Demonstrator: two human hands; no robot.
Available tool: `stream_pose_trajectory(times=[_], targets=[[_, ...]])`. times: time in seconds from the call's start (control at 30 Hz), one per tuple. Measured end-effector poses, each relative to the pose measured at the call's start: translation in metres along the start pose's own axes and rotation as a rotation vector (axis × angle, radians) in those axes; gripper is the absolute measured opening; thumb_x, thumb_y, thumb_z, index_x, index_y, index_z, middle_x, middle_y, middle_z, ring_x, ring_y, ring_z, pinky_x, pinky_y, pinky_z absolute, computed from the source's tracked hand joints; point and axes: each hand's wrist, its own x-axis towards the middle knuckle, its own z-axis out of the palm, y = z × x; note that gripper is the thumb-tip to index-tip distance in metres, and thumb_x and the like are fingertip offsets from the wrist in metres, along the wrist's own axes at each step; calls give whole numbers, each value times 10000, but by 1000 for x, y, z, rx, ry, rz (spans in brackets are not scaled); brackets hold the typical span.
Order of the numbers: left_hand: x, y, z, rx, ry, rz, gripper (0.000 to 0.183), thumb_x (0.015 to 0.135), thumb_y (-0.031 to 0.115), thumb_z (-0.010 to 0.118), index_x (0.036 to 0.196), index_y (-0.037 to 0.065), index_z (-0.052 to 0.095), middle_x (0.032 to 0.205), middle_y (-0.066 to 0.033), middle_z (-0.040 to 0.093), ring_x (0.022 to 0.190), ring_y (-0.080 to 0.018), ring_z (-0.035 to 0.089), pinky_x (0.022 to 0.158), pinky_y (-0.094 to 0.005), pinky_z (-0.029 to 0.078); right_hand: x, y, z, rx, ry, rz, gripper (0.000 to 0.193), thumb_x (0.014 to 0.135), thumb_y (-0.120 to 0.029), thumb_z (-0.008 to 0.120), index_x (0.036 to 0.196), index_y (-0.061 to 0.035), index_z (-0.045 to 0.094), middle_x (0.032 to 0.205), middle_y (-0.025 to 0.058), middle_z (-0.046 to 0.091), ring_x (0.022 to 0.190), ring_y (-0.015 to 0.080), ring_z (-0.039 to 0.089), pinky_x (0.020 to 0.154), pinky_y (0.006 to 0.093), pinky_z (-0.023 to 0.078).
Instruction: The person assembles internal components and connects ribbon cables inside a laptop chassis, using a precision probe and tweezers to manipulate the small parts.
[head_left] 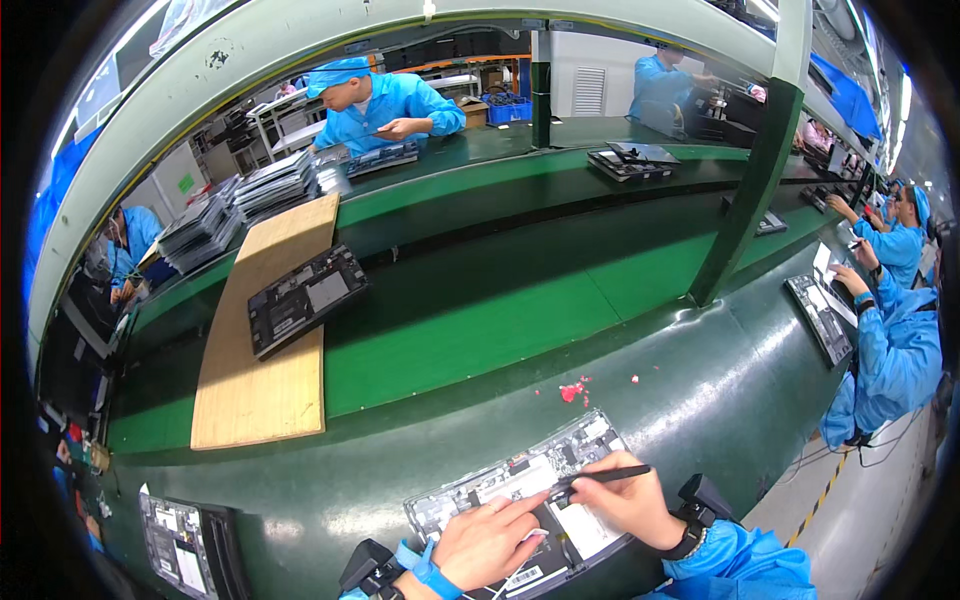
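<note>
An opened laptop base (pixel 460 495) lies on the bench in front of me, its circuit boards and a pale battery-like block exposed. My right hand (pixel 632 503) is closed around a slim black pointed tool (pixel 615 472), its tip down at the middle of the laptop. My left hand (pixel 488 548) rests over the laptop's near left part, fingers stretched, the index fingertip touching the inside close to the tool's tip. Something thin and white shows under the left fingers; its kind is unclear. A blue strap circles my left wrist.
Another opened laptop base (pixel 185 545) sits at my left. One more (pixel 308 297) lies on a wooden board (pixel 265 385) bridging the green conveyor (pixel 480 335). Red crumbs (pixel 572 391) dot the bench. A green post (pixel 745 200) rises at right. Co-workers in blue sit across and at right.
</note>
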Motion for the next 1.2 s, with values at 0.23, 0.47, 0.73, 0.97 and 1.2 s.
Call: stream_pose_trajectory(times=[0.23, 0.47, 0.73, 0.97, 1.2], targets=[[-7, -11, 8, -555, 208, -89, 230, 821, 80, 581, 1050, 55, 585, 1052, -102, 587, 876, -196, 575, 724, -284, 477, -6, -25, -9, 140, -96, -157, 149, 857, 23, 477, 958, 43, 369, 933, 230, 559, 822, 320, 630, 690, 372, 552], [-16, 4, 18, -807, 378, -521, 164, 765, 122, 687, 882, 18, 637, 753, -27, 647, 683, -46, 563, 610, -212, 465, 1, -32, -2, -224, -367, -287, 250, 843, -14, 543, 1093, -27, 543, 944, 110, 628, 880, 189, 619, 760, 288, 497], [-16, 6, 24, -794, 404, -403, 128, 781, 122, 671, 833, 7, 648, 771, -37, 649, 674, -50, 566, 595, -205, 465, 1, -14, 16, -154, -467, -205, 262, 815, -37, 608, 1053, -20, 498, 879, 68, 599, 790, 77, 572, 663, 223, 461], [-16, 6, 24, -833, 510, -403, 131, 777, 93, 660, 897, 44, 652, 783, -34, 636, 556, -37, 537, 517, -183, 435, 0, -16, 17, -330, -387, -231, 204, 813, -73, 623, 996, -40, 539, 772, 45, 617, 726, 66, 582, 633, 214, 460], [-18, 3, 26, -774, 510, -386, 96, 771, 120, 672, 826, 43, 659, 737, -33, 634, 530, -41, 508, 487, -193, 412, -2, -8, 16, -300, -397, -178, 230, 805, -110, 641, 1006, -55, 543, 786, 46, 631, 728, 73, 592, 639, 224, 470]])
